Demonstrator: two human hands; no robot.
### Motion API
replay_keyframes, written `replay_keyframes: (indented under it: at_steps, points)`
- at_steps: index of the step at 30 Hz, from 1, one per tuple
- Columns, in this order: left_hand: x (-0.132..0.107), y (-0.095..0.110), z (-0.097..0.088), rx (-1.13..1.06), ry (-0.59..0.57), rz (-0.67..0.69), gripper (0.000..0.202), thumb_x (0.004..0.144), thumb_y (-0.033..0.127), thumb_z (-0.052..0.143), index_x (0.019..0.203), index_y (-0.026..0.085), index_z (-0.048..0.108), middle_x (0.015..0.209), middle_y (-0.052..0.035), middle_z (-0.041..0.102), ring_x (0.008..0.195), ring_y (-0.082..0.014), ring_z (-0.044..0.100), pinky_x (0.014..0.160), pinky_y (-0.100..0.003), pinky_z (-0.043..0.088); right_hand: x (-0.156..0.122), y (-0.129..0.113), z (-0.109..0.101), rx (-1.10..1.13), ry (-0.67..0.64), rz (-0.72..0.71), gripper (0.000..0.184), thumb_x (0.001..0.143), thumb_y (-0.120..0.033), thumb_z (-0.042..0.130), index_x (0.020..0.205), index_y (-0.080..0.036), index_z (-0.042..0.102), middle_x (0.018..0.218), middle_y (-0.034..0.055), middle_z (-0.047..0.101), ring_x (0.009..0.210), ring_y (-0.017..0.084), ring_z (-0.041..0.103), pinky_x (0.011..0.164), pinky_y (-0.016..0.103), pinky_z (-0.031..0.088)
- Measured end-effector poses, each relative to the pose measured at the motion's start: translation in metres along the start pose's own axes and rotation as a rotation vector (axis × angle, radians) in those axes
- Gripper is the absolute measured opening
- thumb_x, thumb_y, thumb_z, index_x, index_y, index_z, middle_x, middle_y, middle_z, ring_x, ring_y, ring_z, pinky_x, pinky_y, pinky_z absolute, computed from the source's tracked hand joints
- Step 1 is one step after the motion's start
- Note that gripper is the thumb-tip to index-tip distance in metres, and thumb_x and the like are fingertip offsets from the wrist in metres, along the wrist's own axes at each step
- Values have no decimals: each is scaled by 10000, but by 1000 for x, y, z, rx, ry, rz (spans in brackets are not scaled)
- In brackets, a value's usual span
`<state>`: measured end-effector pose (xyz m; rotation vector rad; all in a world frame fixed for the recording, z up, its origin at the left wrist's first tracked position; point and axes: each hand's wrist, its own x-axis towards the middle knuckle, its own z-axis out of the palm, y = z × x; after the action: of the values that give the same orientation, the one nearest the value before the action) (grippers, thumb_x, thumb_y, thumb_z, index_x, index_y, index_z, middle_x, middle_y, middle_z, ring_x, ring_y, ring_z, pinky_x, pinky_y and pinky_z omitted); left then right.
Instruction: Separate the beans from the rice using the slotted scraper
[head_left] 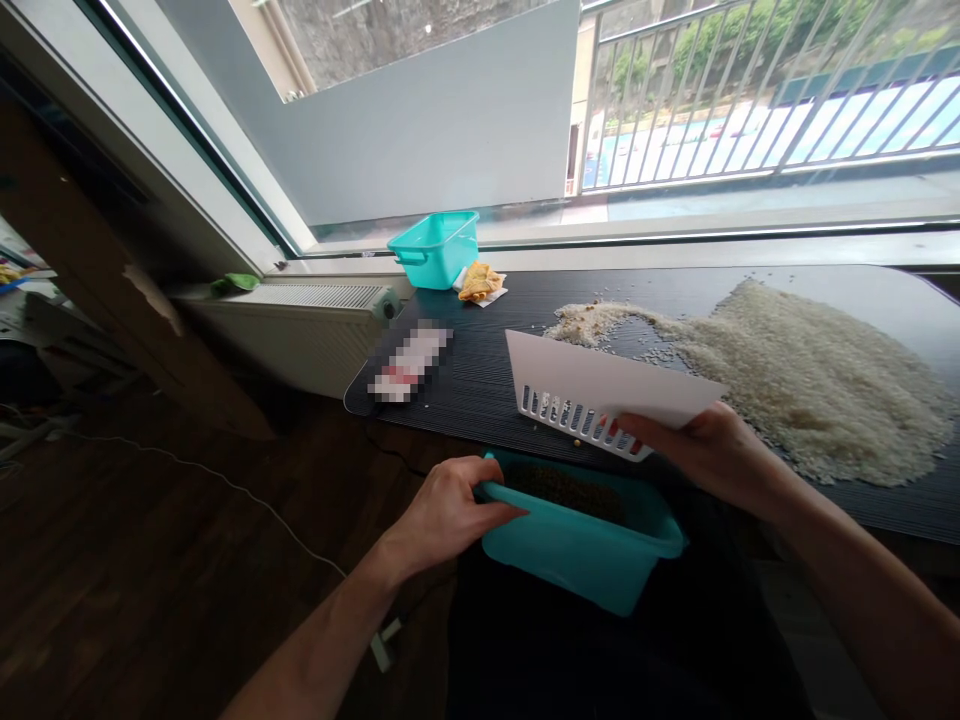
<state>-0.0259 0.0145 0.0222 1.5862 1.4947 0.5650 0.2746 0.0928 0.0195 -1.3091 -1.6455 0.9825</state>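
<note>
My left hand (454, 503) grips the left rim of a teal plastic bin (570, 555), held below the table's front edge. Dark, fine-looking stuff (566, 490) lies inside the bin; I cannot tell what it is. Above the bin, my right hand (709, 440) is closed on a white plastic scoop (600, 375) with a row of slots along its lower edge. Some fingers show through the slots. To the right of the scoop, a big heap of pale, rice-like grains (817, 380) spreads over the black table (480, 370), with a browner patch (585, 322) at its left end.
At the table's back left stands a second teal bin (439, 250), with a yellowish crumpled item (481, 283) on white paper beside it. A blurred-out flat object (411, 362) lies near the left edge. A radiator (292, 320) and a floor cable (247, 505) are to the left.
</note>
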Motion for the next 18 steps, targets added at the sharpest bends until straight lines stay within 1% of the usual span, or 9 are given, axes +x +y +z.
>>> replay_keyframes:
  at_steps: [3,6,9,12,13,15,16,18]
  points:
    - [0,1,0,14,-4,11,314,792,417,762,657,223,555,711,43,513,737,-161,487,681,-293,350,-3,12,-9,-20,67,21,529,719,-790,855,856,-280,895,919,78,904,877,362,842,812,508,710]
    - [0,1,0,27,-2,8,304,788,417,747,665,226,545,721,41,507,749,-166,492,688,-295,351,-8,24,-23,-82,153,86,434,745,-751,855,758,-318,857,856,62,889,860,389,843,777,537,708]
    - [-1,1,0,39,-11,-1,294,787,415,743,671,226,550,724,42,506,756,-168,493,689,-295,347,-8,36,-38,-151,247,121,414,773,-730,849,713,-321,838,829,78,875,877,417,842,757,552,700]
    - [0,1,0,41,-20,-17,299,791,411,751,675,227,545,716,47,497,746,-164,486,678,-294,339,-8,40,-50,-186,341,84,428,791,-721,835,673,-310,818,789,85,851,795,372,823,746,522,697]
    - [0,2,0,41,-19,-18,302,792,412,754,676,227,545,715,48,496,745,-163,487,677,-294,338,-8,38,-52,-183,349,64,434,798,-724,824,679,-307,821,785,81,847,748,344,806,734,506,696]
    - [0,2,0,42,-19,-12,308,794,420,759,675,225,553,716,47,501,748,-164,489,683,-294,340,-13,30,-54,-174,301,40,443,814,-736,803,709,-307,838,791,72,850,676,300,773,728,487,699]
    - [1,3,0,40,-21,-8,312,795,424,763,673,224,556,717,46,504,750,-164,491,686,-294,341,-17,24,-54,-176,251,42,445,809,-743,803,716,-310,845,793,68,853,661,294,767,735,489,704]
    - [1,3,1,29,-23,-6,327,796,434,772,666,223,557,709,46,503,745,-163,488,684,-292,342,-27,11,-50,-171,172,55,450,762,-762,825,689,-318,846,777,66,856,671,315,783,746,505,718]
